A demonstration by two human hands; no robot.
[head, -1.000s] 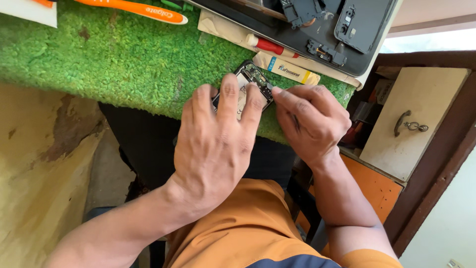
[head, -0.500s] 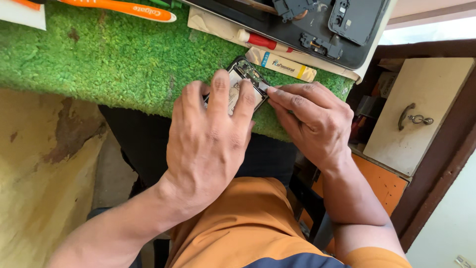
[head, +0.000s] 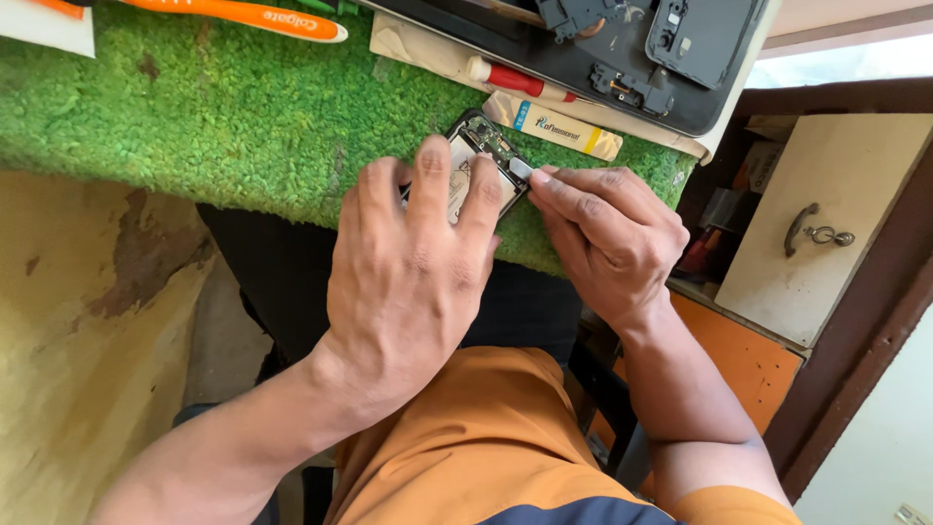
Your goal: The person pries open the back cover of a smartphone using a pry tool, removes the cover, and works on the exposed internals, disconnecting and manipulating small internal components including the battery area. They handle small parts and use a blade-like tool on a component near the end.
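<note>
An opened phone [head: 478,156] with its back off lies on a green grass-like mat [head: 194,107]. My left hand [head: 413,272] lies flat over it, fingers spread, pressing it down against the mat. My right hand [head: 607,233] pinches a small grey metal piece [head: 521,168] at the phone's upper right edge. Most of the phone is hidden under my left fingers.
A red-handled screwdriver [head: 510,78] and a small yellowish tube [head: 554,126] lie beyond the phone. A dark tray [head: 603,49] holds phone parts and a back cover. An orange toothbrush [head: 243,15] lies at the top. A cupboard door with a metal handle [head: 816,228] is at right.
The view has shifted slightly. My right hand's fingertips have closed in on the phone's edge and now pinch the small metal piece. My left hand stays pressed on the phone.
</note>
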